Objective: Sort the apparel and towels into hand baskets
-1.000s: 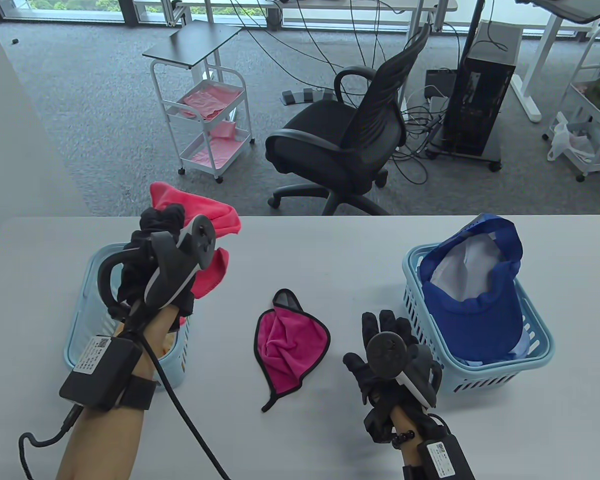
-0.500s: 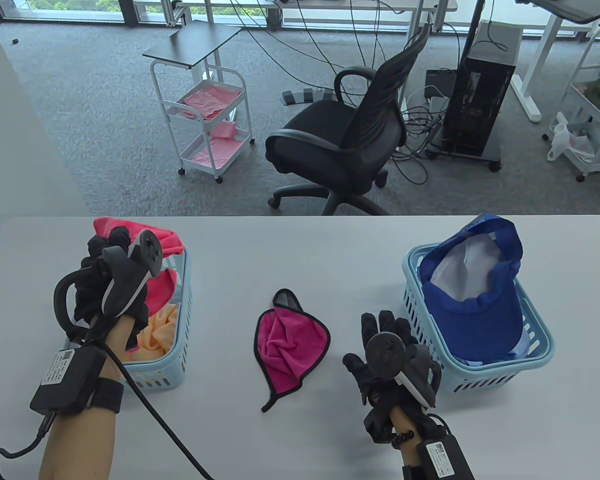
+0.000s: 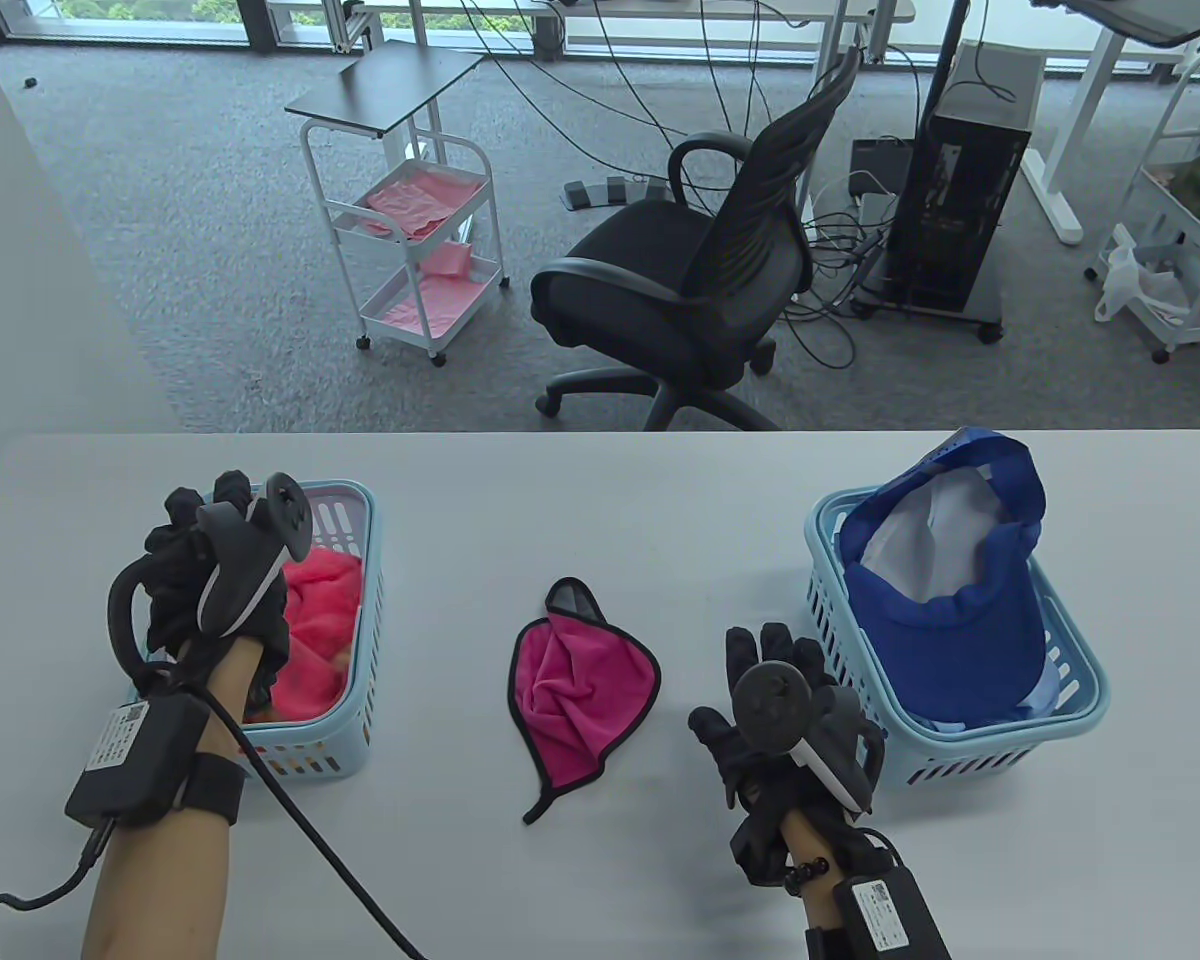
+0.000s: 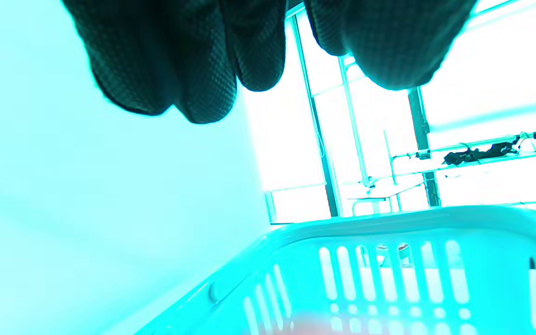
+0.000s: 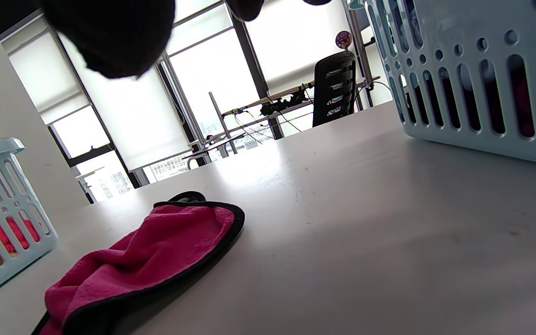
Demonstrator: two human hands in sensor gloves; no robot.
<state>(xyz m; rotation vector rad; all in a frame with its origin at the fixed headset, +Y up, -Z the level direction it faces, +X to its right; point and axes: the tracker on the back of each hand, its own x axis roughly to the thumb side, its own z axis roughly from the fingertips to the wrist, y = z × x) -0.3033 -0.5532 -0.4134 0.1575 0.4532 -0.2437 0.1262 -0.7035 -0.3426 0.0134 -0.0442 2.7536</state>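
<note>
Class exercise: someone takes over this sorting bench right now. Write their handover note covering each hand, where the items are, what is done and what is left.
Left hand: open, over the left basket, holding nothing.
Right hand: open, flat on the table beside the right basket.
Done: a pink towel lies in the left basket; a blue cap sits in the right basket.
Left: the magenta towel with black trim lies on the table between the baskets; it likely belongs in the left one.

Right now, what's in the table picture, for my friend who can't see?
A pink towel lies on a grey table between two blue baskets, the right one holding a blue cap. Gloved hands hover beside them.
</note>
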